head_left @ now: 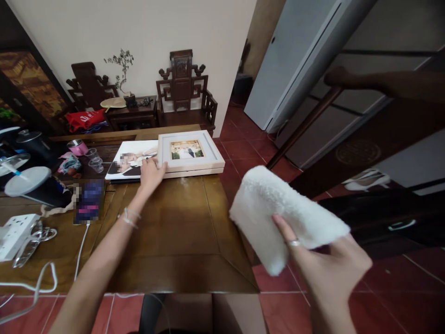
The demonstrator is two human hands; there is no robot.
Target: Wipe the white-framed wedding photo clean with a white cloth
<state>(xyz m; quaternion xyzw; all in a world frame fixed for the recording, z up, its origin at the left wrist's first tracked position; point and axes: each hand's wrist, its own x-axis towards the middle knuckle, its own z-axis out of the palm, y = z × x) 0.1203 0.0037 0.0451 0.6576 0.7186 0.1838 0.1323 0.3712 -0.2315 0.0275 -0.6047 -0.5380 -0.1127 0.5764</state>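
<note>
Right hand (323, 269) grasps white cloth (257, 211) by right edge of surface (181, 218). Picture frame (189, 150) lies farther on, left of cloth, longer side seemingly crosswise; left hand (152, 174) nearer, unclenched, at frame's left edge.

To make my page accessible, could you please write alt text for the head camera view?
A person's right-hand grip holds a fluffy white cloth near the right edge of a wooden table, while the left-hand grip touches a photo print next to a framed picture. A power strip lies at the left; a carved chair stands behind.
</note>
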